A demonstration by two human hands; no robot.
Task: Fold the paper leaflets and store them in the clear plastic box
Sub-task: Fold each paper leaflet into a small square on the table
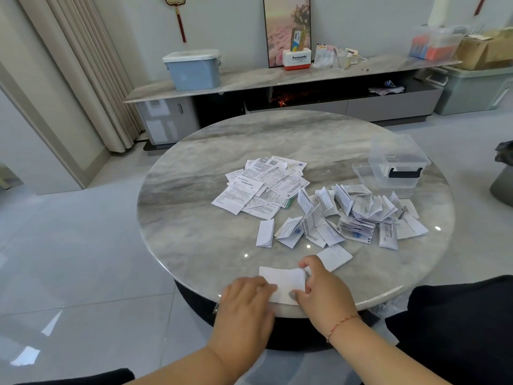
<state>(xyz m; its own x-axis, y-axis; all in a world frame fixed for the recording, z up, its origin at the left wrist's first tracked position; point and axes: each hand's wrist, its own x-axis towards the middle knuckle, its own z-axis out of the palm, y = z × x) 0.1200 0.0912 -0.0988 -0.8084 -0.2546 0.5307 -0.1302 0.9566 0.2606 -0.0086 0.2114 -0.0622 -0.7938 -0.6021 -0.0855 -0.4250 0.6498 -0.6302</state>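
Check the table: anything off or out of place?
Nothing damaged or spilled. Folded leaflets lie scattered loose, several sprung half open, beside the clear plastic box, not in it. Both hands work one leaflet at the near edge.

Home living room, round grey marble table [194, 218], long marble-topped TV cabinet [249, 79] at twelve o'clock, beige pleated curtains [91, 79] at ten o'clock
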